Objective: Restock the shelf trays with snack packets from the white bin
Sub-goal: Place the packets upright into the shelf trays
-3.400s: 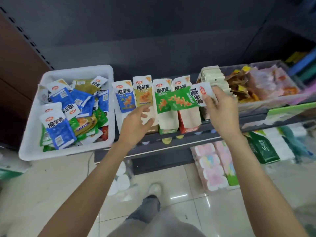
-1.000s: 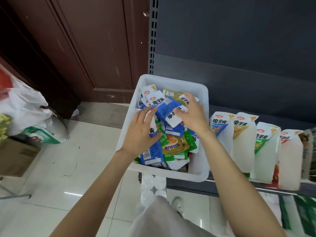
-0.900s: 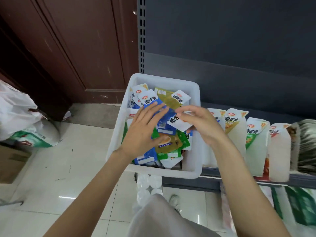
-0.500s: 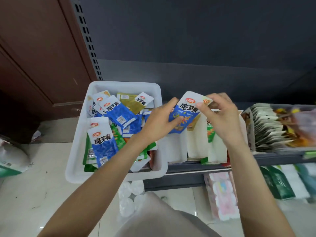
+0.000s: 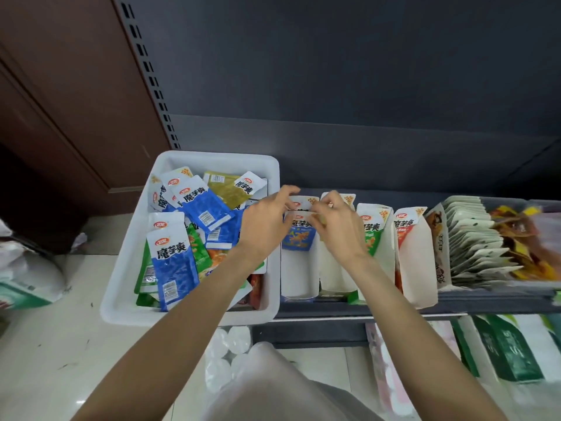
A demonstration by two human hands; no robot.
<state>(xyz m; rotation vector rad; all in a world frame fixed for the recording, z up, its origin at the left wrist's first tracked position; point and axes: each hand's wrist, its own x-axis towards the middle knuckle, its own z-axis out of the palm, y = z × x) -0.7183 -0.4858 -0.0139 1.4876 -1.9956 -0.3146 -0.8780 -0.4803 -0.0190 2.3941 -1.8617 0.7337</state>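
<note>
Hands point(image 5: 303, 226) hold blue pkt point(image 5: 299, 237) over tray point(image 5: 299, 281).

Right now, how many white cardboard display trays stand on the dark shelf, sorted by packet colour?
White cardboard tray with blue packets: 1
White cardboard tray with green packets: 1
White cardboard tray with red packets: 1
White cardboard tray, packets hidden by the right hand: 1
Total: 4

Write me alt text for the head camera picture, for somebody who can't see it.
Both hands, left hand and right hand, hold a blue snack packet upright over the leftmost white shelf tray. A white bin of mixed blue, green and yellow packets sits to its left; more trays and stacked packets run to the right.
</note>
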